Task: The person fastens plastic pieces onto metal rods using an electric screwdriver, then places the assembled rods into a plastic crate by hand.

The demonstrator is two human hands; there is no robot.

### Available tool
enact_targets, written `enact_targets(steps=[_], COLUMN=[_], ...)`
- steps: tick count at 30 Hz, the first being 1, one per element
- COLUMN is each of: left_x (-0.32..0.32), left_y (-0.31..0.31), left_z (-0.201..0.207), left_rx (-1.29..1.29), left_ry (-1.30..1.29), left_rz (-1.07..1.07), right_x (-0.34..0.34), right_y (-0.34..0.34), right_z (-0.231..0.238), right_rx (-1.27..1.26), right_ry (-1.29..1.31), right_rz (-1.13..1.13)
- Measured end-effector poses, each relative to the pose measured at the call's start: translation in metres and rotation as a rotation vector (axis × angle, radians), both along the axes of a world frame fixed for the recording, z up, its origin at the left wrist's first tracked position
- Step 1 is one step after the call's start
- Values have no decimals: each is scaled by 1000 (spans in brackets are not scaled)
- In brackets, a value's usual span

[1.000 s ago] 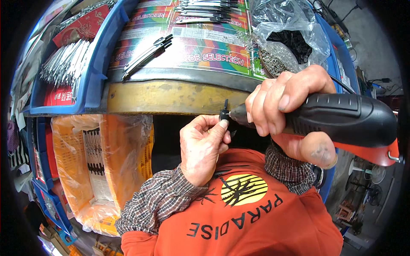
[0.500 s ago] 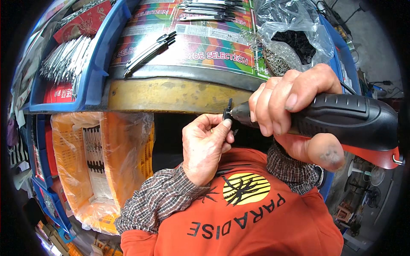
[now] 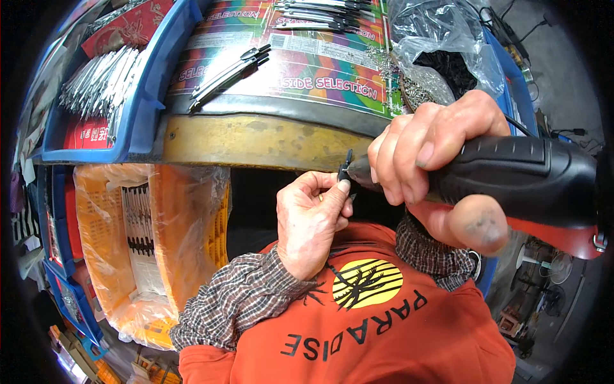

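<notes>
My right hand (image 3: 438, 144) grips a black electric screwdriver (image 3: 511, 176) lengthwise, its nose pointing left. Between the thumb and fingers of my left hand (image 3: 313, 214) is a small black plastic part (image 3: 345, 168), pinched at the table's front edge. The screwdriver's tip meets that part or lies right beside it; the exact contact is too small to tell. The rest of the part is hidden in my left fingers. On the table behind my hands lie a few slim silver-and-black compass-like pieces (image 3: 229, 77).
A blue bin (image 3: 150, 96) at the left holds many silver pieces (image 3: 102, 83). Below it stands an orange crate (image 3: 105, 237) lined with clear plastic. More pieces (image 3: 320, 14) lie at the back. Small screws (image 3: 416, 93) and a plastic bag (image 3: 441, 38) with black parts sit at the right.
The screwdriver's nose has come closer to the black part, covering the metal tip seen before. My left hand stays pinched, with the whole view shifted slightly.
</notes>
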State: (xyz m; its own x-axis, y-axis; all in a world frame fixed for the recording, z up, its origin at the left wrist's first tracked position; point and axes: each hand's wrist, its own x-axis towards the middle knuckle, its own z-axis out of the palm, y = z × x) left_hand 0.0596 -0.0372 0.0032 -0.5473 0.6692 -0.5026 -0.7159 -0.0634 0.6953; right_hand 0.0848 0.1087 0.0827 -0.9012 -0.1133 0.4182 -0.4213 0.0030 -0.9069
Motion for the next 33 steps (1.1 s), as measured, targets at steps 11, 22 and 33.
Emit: enact_targets(steps=[11, 22, 33], left_x=[2, -1, -11], left_y=[1, 1, -18], left_z=[-1, 1, 8], left_rx=[16, 19, -61], left_ry=[-7, 58, 808], left_rz=[-18, -14, -11], right_x=[26, 20, 33], right_y=[-4, -6, 9], right_z=[18, -4, -7], right_rx=[21, -192, -241], right_ry=[-271, -43, 280], right_rz=[-141, -97, -154])
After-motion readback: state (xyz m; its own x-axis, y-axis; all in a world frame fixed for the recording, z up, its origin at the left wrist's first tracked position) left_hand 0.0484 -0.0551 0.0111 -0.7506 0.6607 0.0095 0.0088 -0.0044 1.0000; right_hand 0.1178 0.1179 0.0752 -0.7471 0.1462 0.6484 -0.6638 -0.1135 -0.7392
